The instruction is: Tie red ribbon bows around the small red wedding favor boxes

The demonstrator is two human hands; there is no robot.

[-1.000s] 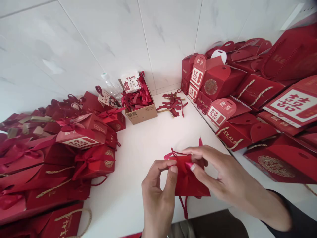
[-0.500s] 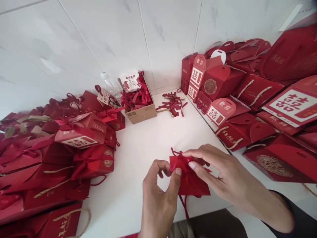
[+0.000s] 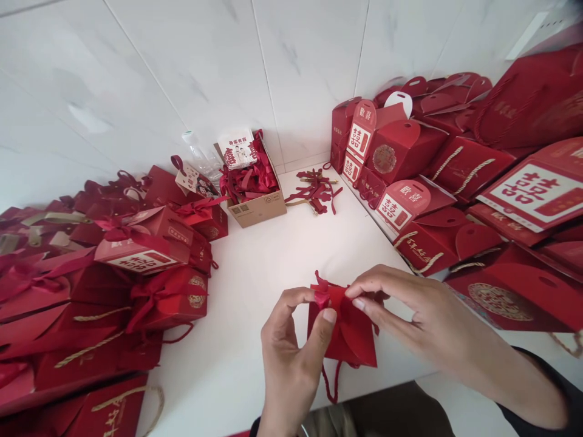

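A small red gift box [image 3: 348, 340] with a cord handle stands near the front edge of the white table, between my hands. My left hand [image 3: 298, 346] pinches a loop of red ribbon [image 3: 322, 296] at the box's top left, thumb against forefinger. On the box's top right, my right hand [image 3: 396, 303] has its thumb and forefinger closed together on the ribbon, most of which its fingers hide. A dark red cord [image 3: 332, 388] hangs down from the box's front side.
Red gift boxes with ribbon bows [image 3: 155, 243] crowd the left side. More red boxes [image 3: 410, 158] are stacked on the right. At the back, a cardboard box [image 3: 259, 209] holds red ribbons, with a pile of ribbon pieces [image 3: 316, 191] beside it on the white table [image 3: 246, 267].
My right hand has drawn slightly to the right, away from the left. The ribbon loop in my left fingers now stands up more, and the box has turned a little.
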